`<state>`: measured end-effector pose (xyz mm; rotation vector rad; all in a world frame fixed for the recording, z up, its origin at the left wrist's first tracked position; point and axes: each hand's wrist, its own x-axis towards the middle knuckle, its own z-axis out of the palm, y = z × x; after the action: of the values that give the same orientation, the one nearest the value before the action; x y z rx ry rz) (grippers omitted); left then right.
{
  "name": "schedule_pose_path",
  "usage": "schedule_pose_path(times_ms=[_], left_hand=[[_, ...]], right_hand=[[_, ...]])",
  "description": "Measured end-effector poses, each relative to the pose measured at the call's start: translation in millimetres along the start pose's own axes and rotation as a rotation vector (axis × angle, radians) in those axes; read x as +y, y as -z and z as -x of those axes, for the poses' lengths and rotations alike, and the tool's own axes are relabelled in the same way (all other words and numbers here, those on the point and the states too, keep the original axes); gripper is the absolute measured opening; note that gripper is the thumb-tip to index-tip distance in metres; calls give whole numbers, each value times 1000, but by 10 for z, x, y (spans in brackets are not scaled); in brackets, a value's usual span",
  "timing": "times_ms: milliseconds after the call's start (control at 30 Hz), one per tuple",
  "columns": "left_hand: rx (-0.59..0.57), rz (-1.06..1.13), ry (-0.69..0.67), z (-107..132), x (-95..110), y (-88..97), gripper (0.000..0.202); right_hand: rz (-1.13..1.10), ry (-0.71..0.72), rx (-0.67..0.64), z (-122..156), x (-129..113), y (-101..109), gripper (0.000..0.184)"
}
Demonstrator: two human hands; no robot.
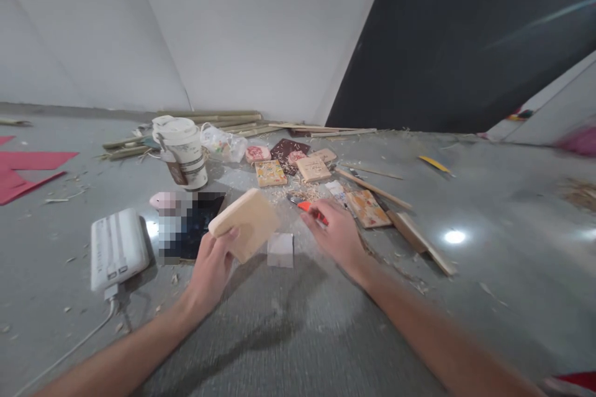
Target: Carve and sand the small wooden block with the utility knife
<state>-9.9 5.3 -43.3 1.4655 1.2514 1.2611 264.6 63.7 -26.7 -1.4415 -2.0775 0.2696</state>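
Observation:
My left hand point(212, 270) is closed around the lower left edge of a pale wooden block point(256, 223), which is tilted above the floor. My right hand point(338, 232) has its fingers curled on an orange-handled tool point(305, 205). The tool's grey metal tip points left, and its exact kind is hard to make out. Between my hands, a small folded white paper point(280, 250) lies on the floor. Wood shavings point(295, 189) are scattered just beyond the tool. Past them are a patterned square tile point(270, 173) and a wooden square with dark writing point(313, 169).
At the left stand a white paper cup point(181, 152) and a white power bank point(117, 251) with its cable. A dark, partly pixelated tablet-like object point(205, 223) lies near my left hand. Wooden sticks point(421, 242), a patterned tile point(367, 208) and a yellow tool point(435, 165) lie to the right.

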Motion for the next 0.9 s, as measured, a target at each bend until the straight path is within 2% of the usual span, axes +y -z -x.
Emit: schedule_pose_path(times_ms=[67,167,233,400,567,700,900], left_hand=[[41,43,47,-21,67,-4,62],[33,98,131,1,207,-18,62],[13,41,128,19,290,-16,59],[-25,-201,-70,9,386,22,47],[-42,-318,-259,-7,391,58,40],[-36,-383,-325,9,377,87,36],[-44,-455,-389,10,362,118,34]], right_hand=[[82,7,29,-48,87,-24,24],[159,-13,17,-63,168,-90,25],[201,-25,5,-56,208,-131,25],[230,5,-33,-51,288,-189,17],[196,33,-37,-43,285,-162,25],[91,103,3,3,161,-76,27],[-45,302,82,101,-93,38,17]])
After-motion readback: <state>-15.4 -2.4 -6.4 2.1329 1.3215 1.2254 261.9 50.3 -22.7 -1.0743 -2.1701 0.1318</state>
